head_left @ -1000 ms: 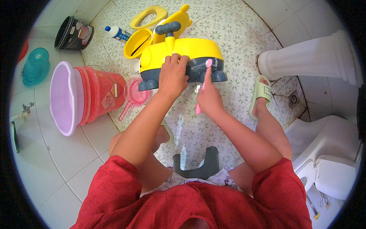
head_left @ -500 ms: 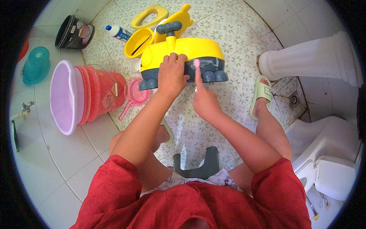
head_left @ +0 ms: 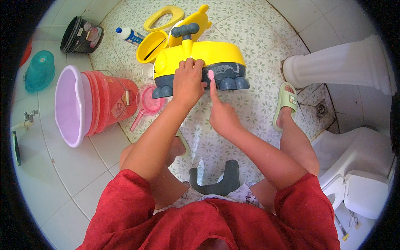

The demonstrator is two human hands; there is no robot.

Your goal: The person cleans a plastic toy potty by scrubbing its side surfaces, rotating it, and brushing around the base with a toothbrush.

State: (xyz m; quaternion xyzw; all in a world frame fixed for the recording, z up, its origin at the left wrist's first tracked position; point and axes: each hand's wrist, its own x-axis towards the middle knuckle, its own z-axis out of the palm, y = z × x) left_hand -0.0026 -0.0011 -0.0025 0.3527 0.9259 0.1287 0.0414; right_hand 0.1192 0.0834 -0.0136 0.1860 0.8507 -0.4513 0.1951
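A yellow and dark-grey child's potty (head_left: pixel 225 53) with a grey handlebar stands on the tiled floor in front of me. My left hand (head_left: pixel 188 83) grips its near side, fingers over the yellow body and thumb against the grey base. In my right hand (head_left: pixel 224 116) is a small pink brush (head_left: pixel 211 75), which looks like a toothbrush. Its head touches the grey side panel, where whitish foam is smeared. My index finger stretches along the brush, and the hand hides most of the handle.
Left of the potty lie a pink dipper (head_left: pixel 151 102) and a red bucket (head_left: pixel 110 102) with a lilac basin (head_left: pixel 70 106). Behind are a yellow bowl (head_left: pixel 143 51), a yellow seat ring (head_left: pixel 180 14), a white-blue bottle (head_left: pixel 130 36) and a black bucket (head_left: pixel 79 35). A white pedestal (head_left: pixel 333 64) stands right.
The brush head has moved slightly left and down along the grey panel, with my right hand shifting along. My left hand and the potty stay nearly in place.
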